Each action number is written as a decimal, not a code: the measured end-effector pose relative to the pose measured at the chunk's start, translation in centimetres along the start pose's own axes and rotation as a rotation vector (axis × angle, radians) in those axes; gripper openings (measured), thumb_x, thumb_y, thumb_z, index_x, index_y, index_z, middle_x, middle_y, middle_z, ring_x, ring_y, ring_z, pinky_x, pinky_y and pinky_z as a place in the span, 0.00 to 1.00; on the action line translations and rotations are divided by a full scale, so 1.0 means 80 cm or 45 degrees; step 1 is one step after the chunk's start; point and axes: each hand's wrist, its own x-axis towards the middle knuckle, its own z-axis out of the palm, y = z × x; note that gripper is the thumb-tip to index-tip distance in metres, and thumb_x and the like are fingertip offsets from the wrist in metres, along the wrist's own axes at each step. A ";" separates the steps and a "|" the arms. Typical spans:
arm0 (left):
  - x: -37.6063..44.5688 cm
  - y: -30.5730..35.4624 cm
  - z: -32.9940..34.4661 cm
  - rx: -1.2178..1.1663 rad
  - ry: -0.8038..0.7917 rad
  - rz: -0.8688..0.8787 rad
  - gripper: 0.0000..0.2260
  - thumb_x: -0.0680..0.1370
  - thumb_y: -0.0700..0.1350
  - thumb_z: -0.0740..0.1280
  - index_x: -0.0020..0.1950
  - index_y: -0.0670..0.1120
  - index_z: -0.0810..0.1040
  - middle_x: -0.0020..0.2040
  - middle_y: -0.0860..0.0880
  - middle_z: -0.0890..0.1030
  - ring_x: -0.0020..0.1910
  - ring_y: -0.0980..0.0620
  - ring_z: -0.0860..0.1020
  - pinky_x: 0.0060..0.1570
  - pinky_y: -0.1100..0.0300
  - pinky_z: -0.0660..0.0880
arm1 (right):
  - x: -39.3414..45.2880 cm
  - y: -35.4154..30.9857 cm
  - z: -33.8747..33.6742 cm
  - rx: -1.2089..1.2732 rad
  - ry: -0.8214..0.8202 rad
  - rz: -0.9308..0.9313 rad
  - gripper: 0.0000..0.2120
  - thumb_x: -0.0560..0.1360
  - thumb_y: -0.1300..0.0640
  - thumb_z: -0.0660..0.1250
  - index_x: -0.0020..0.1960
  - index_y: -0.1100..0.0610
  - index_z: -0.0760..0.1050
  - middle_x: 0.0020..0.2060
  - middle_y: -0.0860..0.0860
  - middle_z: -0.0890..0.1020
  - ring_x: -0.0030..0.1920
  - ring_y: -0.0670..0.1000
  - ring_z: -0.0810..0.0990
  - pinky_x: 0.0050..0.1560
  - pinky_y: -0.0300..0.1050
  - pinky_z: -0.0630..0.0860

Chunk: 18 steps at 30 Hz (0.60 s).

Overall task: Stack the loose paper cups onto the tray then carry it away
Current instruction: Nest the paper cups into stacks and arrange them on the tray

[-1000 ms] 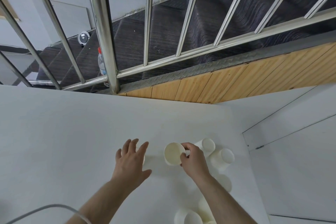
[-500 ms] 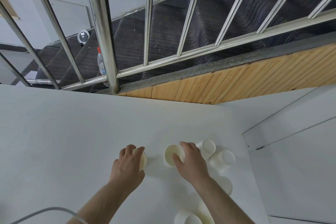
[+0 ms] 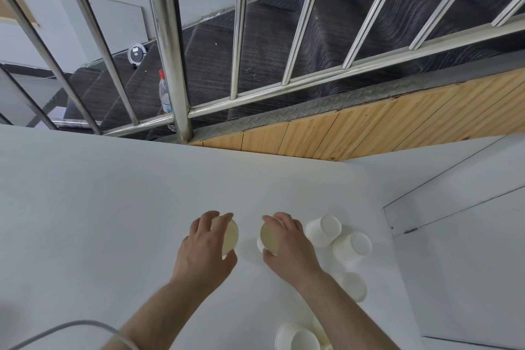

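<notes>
Paper cups now being gripped, one in each hand: left hand (image 3: 206, 247) fingers curling round left cup (image 3: 228, 237), right hand (image 3: 289, 250) clamping right cup (image 3: 268, 237), mouths turning inward since a second ago. Nesting looking imminent. Loose cups (image 3: 326, 229) lying at three o'clock on white surface (image 3: 99, 207); no tray visible.

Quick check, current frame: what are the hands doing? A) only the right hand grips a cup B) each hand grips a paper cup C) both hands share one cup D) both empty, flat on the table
B: the left hand curls round one paper cup, and the right hand curls round a second cup, the two cups apart on the white table.
</notes>
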 end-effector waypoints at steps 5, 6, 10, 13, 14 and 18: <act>-0.019 -0.008 -0.012 -0.039 0.057 0.029 0.30 0.73 0.48 0.67 0.73 0.54 0.63 0.71 0.51 0.65 0.69 0.48 0.65 0.55 0.55 0.74 | -0.017 -0.017 -0.015 0.021 0.107 -0.029 0.31 0.75 0.54 0.66 0.75 0.45 0.60 0.70 0.42 0.61 0.69 0.48 0.61 0.56 0.42 0.74; -0.023 -0.010 -0.015 -0.049 0.065 0.035 0.30 0.73 0.48 0.67 0.73 0.54 0.63 0.71 0.51 0.65 0.69 0.48 0.64 0.55 0.55 0.74 | -0.021 -0.021 -0.016 0.023 0.125 -0.028 0.31 0.75 0.54 0.66 0.75 0.45 0.60 0.70 0.42 0.61 0.69 0.48 0.61 0.56 0.42 0.74; -0.038 -0.021 -0.029 -0.066 0.084 0.075 0.30 0.73 0.48 0.68 0.73 0.54 0.62 0.71 0.52 0.65 0.69 0.48 0.65 0.55 0.55 0.75 | -0.040 -0.042 -0.016 0.032 0.174 -0.020 0.31 0.74 0.54 0.66 0.75 0.44 0.61 0.70 0.42 0.62 0.69 0.48 0.61 0.56 0.42 0.74; -0.056 -0.033 -0.043 -0.069 0.059 0.124 0.30 0.73 0.49 0.67 0.74 0.55 0.61 0.71 0.53 0.64 0.69 0.50 0.64 0.56 0.57 0.74 | -0.060 -0.061 -0.011 0.023 0.191 0.014 0.31 0.74 0.53 0.66 0.75 0.44 0.60 0.70 0.41 0.61 0.69 0.47 0.61 0.57 0.40 0.74; -0.061 -0.036 -0.046 -0.071 0.060 0.147 0.30 0.73 0.49 0.67 0.74 0.55 0.60 0.71 0.53 0.64 0.69 0.50 0.64 0.56 0.57 0.74 | -0.066 -0.066 -0.009 0.022 0.205 0.025 0.32 0.74 0.53 0.67 0.75 0.43 0.60 0.70 0.40 0.61 0.69 0.46 0.61 0.57 0.40 0.74; -0.093 -0.061 -0.067 -0.103 0.040 0.261 0.30 0.73 0.47 0.68 0.74 0.53 0.62 0.70 0.52 0.66 0.68 0.49 0.65 0.55 0.57 0.73 | -0.104 -0.103 0.003 0.054 0.266 0.089 0.31 0.74 0.53 0.67 0.75 0.43 0.60 0.70 0.40 0.61 0.70 0.46 0.61 0.56 0.40 0.74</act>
